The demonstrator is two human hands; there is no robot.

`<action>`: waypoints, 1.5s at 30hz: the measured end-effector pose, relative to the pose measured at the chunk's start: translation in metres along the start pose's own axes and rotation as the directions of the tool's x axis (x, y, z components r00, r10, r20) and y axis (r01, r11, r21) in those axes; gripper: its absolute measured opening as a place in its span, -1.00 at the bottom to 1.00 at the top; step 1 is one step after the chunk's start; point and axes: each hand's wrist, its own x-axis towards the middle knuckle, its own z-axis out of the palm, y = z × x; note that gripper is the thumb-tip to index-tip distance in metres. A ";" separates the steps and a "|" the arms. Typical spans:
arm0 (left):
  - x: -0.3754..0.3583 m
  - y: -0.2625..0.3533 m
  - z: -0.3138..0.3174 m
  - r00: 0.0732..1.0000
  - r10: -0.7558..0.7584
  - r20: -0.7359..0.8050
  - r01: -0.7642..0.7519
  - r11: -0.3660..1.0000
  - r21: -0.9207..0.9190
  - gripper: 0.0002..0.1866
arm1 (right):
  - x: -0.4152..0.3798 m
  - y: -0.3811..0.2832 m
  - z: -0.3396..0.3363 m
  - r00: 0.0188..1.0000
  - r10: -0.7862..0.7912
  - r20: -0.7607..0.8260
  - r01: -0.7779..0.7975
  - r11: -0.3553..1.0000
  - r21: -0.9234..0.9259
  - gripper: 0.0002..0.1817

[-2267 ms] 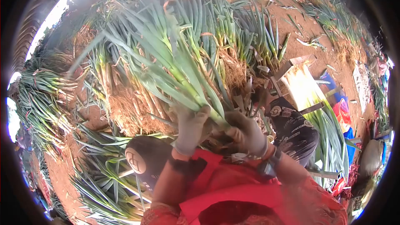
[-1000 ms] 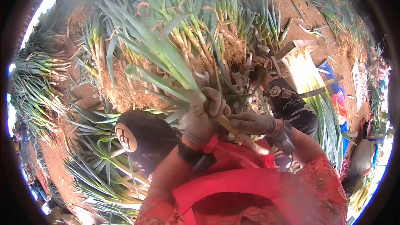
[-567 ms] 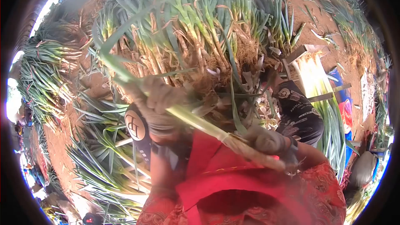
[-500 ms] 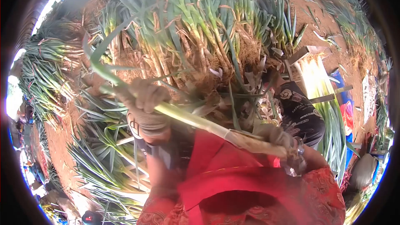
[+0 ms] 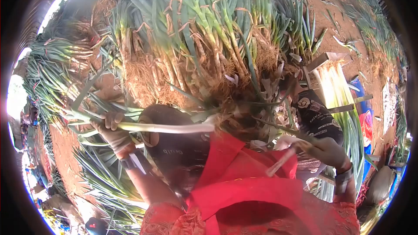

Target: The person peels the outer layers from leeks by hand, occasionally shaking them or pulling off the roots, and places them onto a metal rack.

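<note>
My left hand [image 5: 112,129], gloved, is closed around the green upper part of a long green onion [image 5: 170,127]. The onion's white stalk points right, level, above my dark-clothed knee. Off to the right, my gloved right hand [image 5: 327,150] is apart from the stalk. Its fingers pinch a pale, blurred strip of peeled onion skin [image 5: 281,162] that hangs down to the left over my red apron [image 5: 244,187]. A longer greenish strip also runs from those fingers toward the upper left.
A dense row of upright green onions [image 5: 196,30] with soil-covered roots stands ahead. Loose green onions [image 5: 109,178] lie at my left. To the right, a wooden frame [image 5: 324,61] holds cleaned white-stemmed onions [image 5: 335,87]. Several bundles [image 5: 52,74] lie on the far left.
Both hands were on the onion, the right at its brownish lower end. They have moved apart: the left leftward with the onion, the right outward with stripped skin. The stalk now looks white.
</note>
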 end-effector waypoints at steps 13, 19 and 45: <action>-0.059 -0.033 0.056 0.972 -0.087 0.219 0.088 0.996 0.005 -0.71 | 0.196 -0.132 0.074 0.830 -0.555 -0.057 0.550 0.831 -0.083 -0.66; -0.069 -0.058 0.059 0.911 -0.177 0.373 0.087 0.965 0.246 -0.84 | 0.347 -0.125 0.080 0.830 -0.437 -0.347 0.333 0.887 -0.320 -0.57; -0.171 -0.093 0.154 0.806 -0.314 0.502 0.144 0.926 0.348 -0.59 | 0.106 -0.111 0.101 0.888 -0.360 -0.286 0.431 0.869 0.245 -0.46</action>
